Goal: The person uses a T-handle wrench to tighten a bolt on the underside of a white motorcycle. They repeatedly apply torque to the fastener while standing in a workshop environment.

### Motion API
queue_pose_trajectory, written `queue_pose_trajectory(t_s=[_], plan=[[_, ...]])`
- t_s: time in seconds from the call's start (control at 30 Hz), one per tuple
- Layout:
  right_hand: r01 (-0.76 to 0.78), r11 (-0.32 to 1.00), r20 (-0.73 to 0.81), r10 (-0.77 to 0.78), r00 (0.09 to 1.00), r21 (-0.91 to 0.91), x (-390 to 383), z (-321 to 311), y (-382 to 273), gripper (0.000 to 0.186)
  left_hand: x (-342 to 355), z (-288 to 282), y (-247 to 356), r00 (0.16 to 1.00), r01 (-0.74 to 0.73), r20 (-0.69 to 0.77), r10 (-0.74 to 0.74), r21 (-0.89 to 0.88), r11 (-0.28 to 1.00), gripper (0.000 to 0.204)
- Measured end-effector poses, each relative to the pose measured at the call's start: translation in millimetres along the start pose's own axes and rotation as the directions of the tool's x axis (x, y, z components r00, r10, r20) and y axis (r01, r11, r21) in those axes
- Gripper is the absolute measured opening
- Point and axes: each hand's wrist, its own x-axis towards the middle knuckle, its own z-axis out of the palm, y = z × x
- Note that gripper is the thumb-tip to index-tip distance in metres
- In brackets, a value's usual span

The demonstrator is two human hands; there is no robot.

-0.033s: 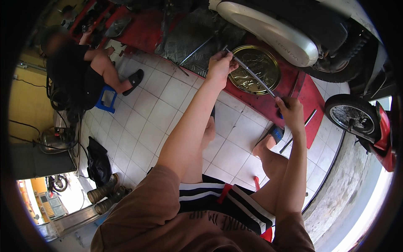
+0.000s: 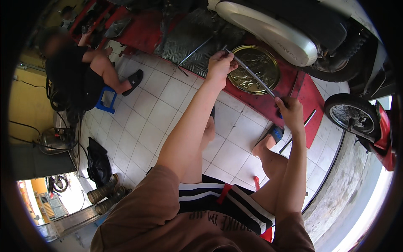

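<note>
Apparently the step is two-handed handling of a slim metal rod [image 2: 254, 76], slanting above the red surface [image 2: 310, 98] (across the round gold tray [image 2: 266, 65], as seen). The left hand's [image 2: 218, 68] fingers pinch near its far left end, the right hand's [image 2: 292, 112] its near right end; moving it likely calls for coordinated grips.

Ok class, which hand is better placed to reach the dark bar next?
Probably the right hand: it looks nearer the dark bar than the left hand, though both hold the metal rod.
</note>
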Motion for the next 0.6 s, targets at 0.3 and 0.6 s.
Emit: queue_pose_trajectory(t_s=[0.3,0.6], plan=[[0.018,0.996,0.01,-0.019,1.0,0.09,-3.3,9.9,-0.3,0.028,-2.8,10.8,1.3,0.988,-0.056,-0.141,0.059,0.024,0.998,0.008],[-0.284,0.851,0.405,0.093,0.909,0.441,-20.3,49.4,-28.3,0.022,1.8,16.9,-11.1,0.82,-0.464,-0.136,0.556,0.411,0.785,0.01]])
